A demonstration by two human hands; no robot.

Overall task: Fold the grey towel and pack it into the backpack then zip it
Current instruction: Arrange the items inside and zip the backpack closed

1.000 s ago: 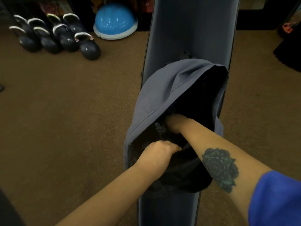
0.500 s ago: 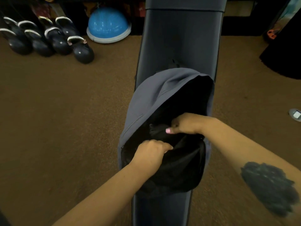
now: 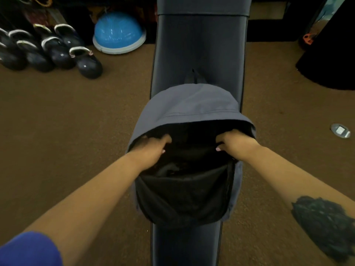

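Head view looks down on a grey backpack (image 3: 184, 104) lying lengthwise along the dark padded tabletop (image 3: 199, 45), top end toward the far end, its mouth gaping toward the near end. The left hand (image 3: 151, 148) grips the opening's left rim, fingers (image 3: 163, 140) curled over it; the right hand (image 3: 236, 144) clenches the right rim. Between them the black lining sags inward. Whatever lies inside is too dark to tell; I cannot spot the grey towel.

Both hands (image 3: 151, 148) seemingly apart, at backpack (image 3: 190, 104) rim.
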